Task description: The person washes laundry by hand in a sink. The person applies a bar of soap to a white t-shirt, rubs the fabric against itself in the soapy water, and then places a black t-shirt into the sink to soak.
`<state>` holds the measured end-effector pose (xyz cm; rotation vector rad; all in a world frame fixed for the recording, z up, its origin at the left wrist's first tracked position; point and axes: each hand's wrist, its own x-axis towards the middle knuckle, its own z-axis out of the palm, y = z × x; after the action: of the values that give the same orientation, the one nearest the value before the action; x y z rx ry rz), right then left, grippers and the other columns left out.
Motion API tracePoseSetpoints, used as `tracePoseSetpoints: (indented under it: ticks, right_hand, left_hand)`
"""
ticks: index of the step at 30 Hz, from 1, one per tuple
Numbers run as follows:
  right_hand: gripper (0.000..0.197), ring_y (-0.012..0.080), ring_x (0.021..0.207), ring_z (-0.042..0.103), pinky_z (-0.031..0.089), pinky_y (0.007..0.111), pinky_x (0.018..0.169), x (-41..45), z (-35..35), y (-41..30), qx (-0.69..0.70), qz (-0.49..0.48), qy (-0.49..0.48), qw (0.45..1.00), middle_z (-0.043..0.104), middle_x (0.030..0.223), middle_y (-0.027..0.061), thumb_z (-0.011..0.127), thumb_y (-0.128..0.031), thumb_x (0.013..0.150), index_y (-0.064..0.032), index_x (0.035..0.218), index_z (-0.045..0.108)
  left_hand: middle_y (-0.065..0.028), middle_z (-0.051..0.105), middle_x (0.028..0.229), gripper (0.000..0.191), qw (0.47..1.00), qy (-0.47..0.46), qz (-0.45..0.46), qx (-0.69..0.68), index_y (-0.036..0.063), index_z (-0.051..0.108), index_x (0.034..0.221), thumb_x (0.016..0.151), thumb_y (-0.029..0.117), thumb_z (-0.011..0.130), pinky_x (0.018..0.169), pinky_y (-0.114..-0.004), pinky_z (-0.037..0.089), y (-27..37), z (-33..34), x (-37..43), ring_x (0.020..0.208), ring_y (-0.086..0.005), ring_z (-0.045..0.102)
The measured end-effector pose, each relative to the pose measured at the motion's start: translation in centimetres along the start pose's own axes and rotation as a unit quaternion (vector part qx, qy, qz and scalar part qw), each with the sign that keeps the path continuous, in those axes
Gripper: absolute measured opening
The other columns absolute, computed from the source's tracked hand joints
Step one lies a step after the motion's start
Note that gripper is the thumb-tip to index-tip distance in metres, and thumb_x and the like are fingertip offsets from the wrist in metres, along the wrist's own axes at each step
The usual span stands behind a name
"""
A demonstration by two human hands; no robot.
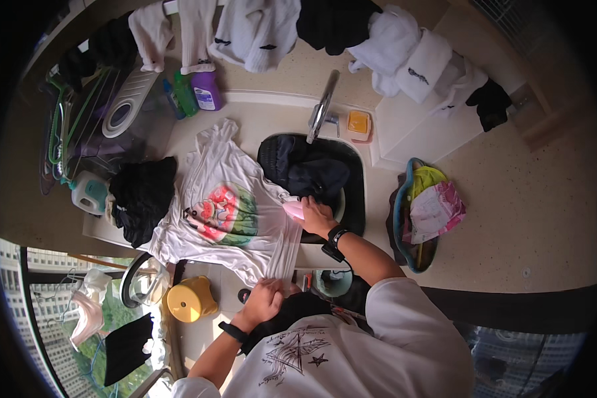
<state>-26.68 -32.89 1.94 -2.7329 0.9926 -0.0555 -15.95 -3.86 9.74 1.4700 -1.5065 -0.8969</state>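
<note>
A white T-shirt (pixel 271 248) with a watermelon print lies spread over the counter beside the sink. My left hand (pixel 263 302) grips its hem at the counter's front edge. In my right hand (pixel 318 216) is a smooth pink object (pixel 294 209), a soap bar or a brush, held against the shirt's edge beside the sink. My fingers hide part of it, so I cannot tell which. Dark wet-looking clothing (pixel 318 171) fills much of the black sink (pixel 358 199), over a pale basin (pixel 339 209) that is mostly covered.
A chrome faucet (pixel 324 107) overhangs the sink, with yellow soap in a dish (pixel 359 125) beside it. Black clothing (pixel 144 199) and a detergent jug (pixel 88 193) stand left. A blue-rimmed basket (pixel 403 219) lies right. Socks (pixel 258 35) hang above; a yellow stool (pixel 191 299) is below.
</note>
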Motion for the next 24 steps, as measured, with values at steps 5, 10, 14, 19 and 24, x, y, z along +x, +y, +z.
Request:
tracePoseSetpoints:
  ticks: [5, 10, 14, 19, 24]
  right_hand:
    - [0.05, 0.0394, 0.092, 0.066, 0.057, 0.048, 0.076, -3.5, -5.4, 1.3, 0.021, 0.074, 0.095, 0.993, 0.061, 0.105, 0.0186, 0.079, -0.036, 0.083, 0.0008, 0.107, 0.056]
    - [0.046, 0.0431, 0.092, 0.063, 0.055, 0.05, 0.075, -9.4, -11.2, 3.9, 0.046, 0.245, 0.242, 0.938, 0.058, 0.1, 0.0231, 0.076, -0.032, 0.086, 0.0019, 0.105, 0.051]
    - [0.044, 0.0435, 0.096, 0.061, 0.054, 0.049, 0.079, -12.0, -9.7, 7.6, 0.03, 0.288, 0.254, 0.923, 0.055, 0.105, 0.0254, 0.073, -0.023, 0.087, 0.0042, 0.111, 0.048]
    - [0.047, 0.0437, 0.101, 0.058, 0.051, 0.049, 0.085, -9.5, -9.9, 8.9, 0.029, 0.271, 0.266, 0.925, 0.051, 0.112, 0.0257, 0.07, -0.02, 0.09, 0.0061, 0.12, 0.045]
    - [0.059, 0.0431, 0.106, 0.053, 0.049, 0.049, 0.091, -2.7, -9.4, 11.3, -0.037, 0.34, 0.225, 0.912, 0.049, 0.117, 0.0277, 0.068, -0.015, 0.09, 0.0075, 0.135, 0.038]
  left_hand:
    - [-0.0219, 0.055, 0.068, 0.024, 0.999, 0.027, -0.032, -0.024, -0.0023, 0.055, 0.08, 0.09, 0.019, 0.051, 0.06, -0.046, 0.044, 0.6, -0.3, 1.5, 0.061, -0.0388, 0.054]
    - [-0.0075, 0.043, 0.054, 0.025, 0.989, 0.095, -0.116, -0.009, -0.0002, 0.05, 0.086, 0.086, 0.013, 0.071, 0.047, -0.034, 0.035, 0.1, -1.1, 3.8, 0.051, -0.0114, 0.038]
    - [-0.0057, 0.043, 0.056, 0.024, 0.984, 0.139, -0.104, -0.024, 0.0, 0.048, 0.086, 0.089, 0.011, 0.069, 0.047, -0.031, 0.034, -1.7, -1.2, 6.6, 0.053, -0.0097, 0.037]
    - [-0.0086, 0.041, 0.057, 0.025, 0.977, 0.168, -0.108, 0.069, -0.0001, 0.049, 0.088, 0.089, 0.014, 0.07, 0.048, -0.035, 0.033, -2.5, -2.2, 8.4, 0.052, -0.0153, 0.035]
    - [-0.0171, 0.048, 0.061, 0.028, 0.968, 0.184, -0.158, 0.062, 0.0002, 0.046, 0.086, 0.087, 0.014, 0.07, 0.053, -0.039, 0.041, -2.1, -3.1, 7.9, 0.053, -0.0267, 0.043]
